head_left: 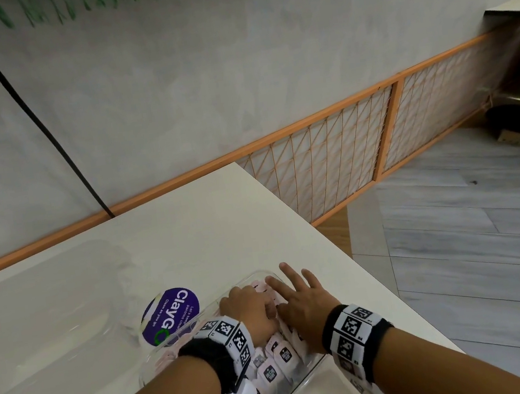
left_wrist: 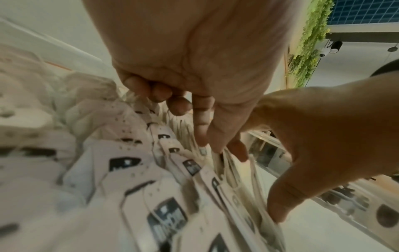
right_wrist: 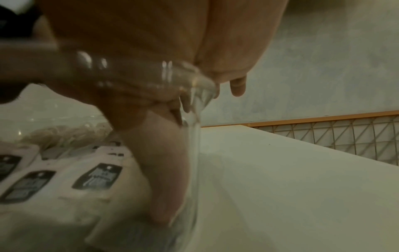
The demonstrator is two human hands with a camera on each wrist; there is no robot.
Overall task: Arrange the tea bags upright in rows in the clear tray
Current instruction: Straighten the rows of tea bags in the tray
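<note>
A clear tray (head_left: 311,371) stands on the white table, packed with pale tea bags (head_left: 270,373) bearing dark labels, most of them upright in rows. My left hand (head_left: 254,308) is inside the tray. Its outer three fingers are curled, and its index finger and thumb pinch the top of a tea bag (left_wrist: 202,150) in the right-hand row (left_wrist: 215,150). My right hand (head_left: 298,291) lies over the tray's right wall (right_wrist: 194,153) with its fingers spread and straight. Its thumb (right_wrist: 166,187) reaches down inside the wall and presses against the tea bags (right_wrist: 99,177).
A round purple "ClayGo" sign (head_left: 171,312) lies just left of the tray. A large clear plastic piece (head_left: 50,309) sits further left. The table's right edge (head_left: 343,252) drops to a grey floor. An orange lattice rail (head_left: 329,153) runs along the wall behind.
</note>
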